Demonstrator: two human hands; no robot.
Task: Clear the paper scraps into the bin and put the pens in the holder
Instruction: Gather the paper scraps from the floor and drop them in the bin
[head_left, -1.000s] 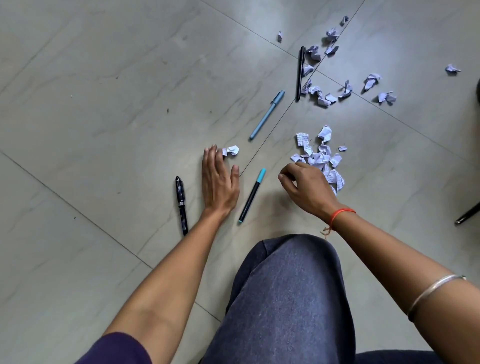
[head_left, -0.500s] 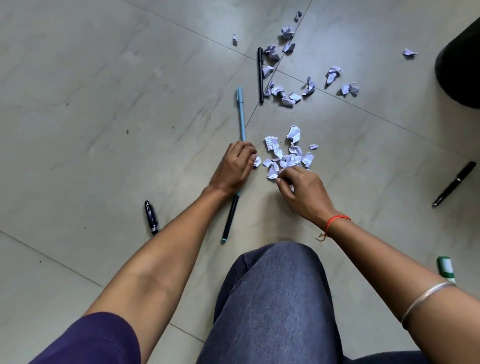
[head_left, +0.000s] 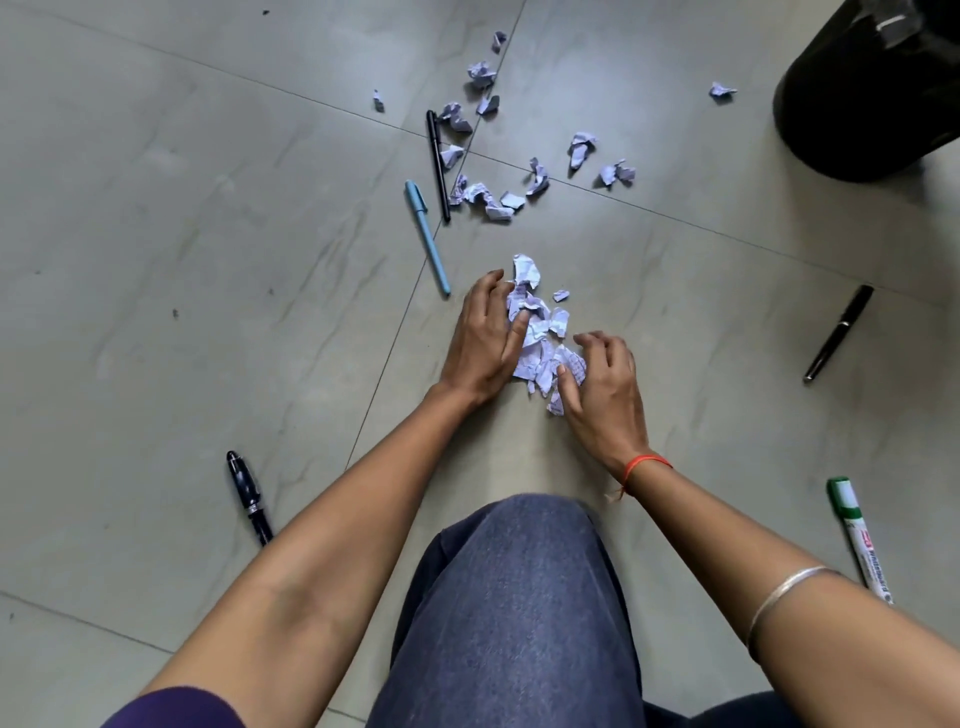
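Floor (head_left: 182, 234) open leftward; blue pen (head_left: 427, 236), black pen (head_left: 438, 165), scraps (head_left: 488, 200) crowd ahead

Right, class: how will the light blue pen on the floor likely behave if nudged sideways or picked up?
The light blue pen looks round-barrelled and lies on smooth tiled floor, so a sideways nudge would probably roll it. Slim and straight, it should lift stiffly and feel light.

Soft, even light, med bright. Faint pale sheen on floor (head_left: 171, 156) upper left, no hard glare. Short soft shadows under scraps (head_left: 498, 208). Wide-angle bend twd edges. Bin (head_left: 857, 104) v. dark, detail lost. Fine detail slightly soft.
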